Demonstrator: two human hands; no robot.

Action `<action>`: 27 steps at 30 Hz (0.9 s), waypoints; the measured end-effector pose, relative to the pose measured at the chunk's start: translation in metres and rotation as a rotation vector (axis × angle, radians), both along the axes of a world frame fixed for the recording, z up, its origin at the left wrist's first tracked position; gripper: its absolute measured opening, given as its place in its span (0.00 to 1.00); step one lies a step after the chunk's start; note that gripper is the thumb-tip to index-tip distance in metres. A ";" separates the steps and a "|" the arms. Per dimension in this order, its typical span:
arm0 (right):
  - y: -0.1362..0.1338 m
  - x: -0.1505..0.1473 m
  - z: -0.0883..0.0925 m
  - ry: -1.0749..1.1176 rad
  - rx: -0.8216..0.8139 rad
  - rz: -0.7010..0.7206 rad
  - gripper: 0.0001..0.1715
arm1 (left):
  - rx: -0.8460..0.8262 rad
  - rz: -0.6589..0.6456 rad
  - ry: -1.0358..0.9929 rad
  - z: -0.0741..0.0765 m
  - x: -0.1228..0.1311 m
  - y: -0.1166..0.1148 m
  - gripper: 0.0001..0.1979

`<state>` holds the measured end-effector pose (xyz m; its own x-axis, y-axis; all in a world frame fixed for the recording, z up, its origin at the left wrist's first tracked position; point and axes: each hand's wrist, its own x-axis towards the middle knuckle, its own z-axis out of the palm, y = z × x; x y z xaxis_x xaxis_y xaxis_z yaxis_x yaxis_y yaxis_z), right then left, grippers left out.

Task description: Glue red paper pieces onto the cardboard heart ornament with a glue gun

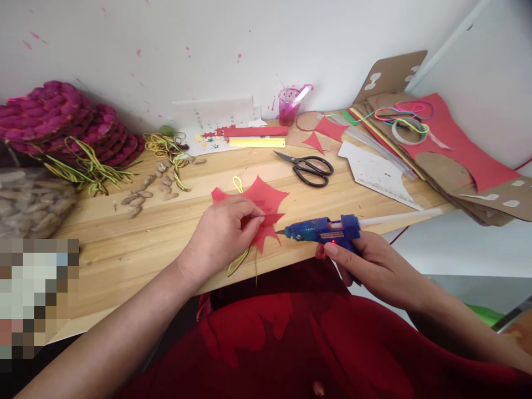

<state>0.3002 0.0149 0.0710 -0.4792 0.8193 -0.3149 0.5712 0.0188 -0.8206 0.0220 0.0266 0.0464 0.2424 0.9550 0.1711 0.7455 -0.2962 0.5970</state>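
My right hand [369, 266] is wrapped round the handle of a blue glue gun [324, 230], with a white glue stick [403, 218] poking out of its back. A small red light glows on the gun. Its nozzle points left, close to the lower right points of a red paper star shape [270, 194] on the table. My left hand [228, 227] is closed in a pinch on a pointed piece of red paper [274, 218] over the star. Beyond that hand a yellow cord loop [237, 184] sticks out, and yellow-green cords [239, 262] hang below the star.
Black-handled scissors [310, 168] lie behind the glue gun. Peanuts [143, 191] and magenta braided pieces [54, 119] with cords are at the left. A pink-stained cup [287, 105] stands by the wall. Cardboard [444, 166], red paper and a tape roll [409, 132] fill the right.
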 end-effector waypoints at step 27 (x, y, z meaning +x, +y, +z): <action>0.007 -0.028 0.001 -0.184 0.311 0.086 0.22 | -0.034 0.106 -0.128 -0.007 0.001 0.001 0.06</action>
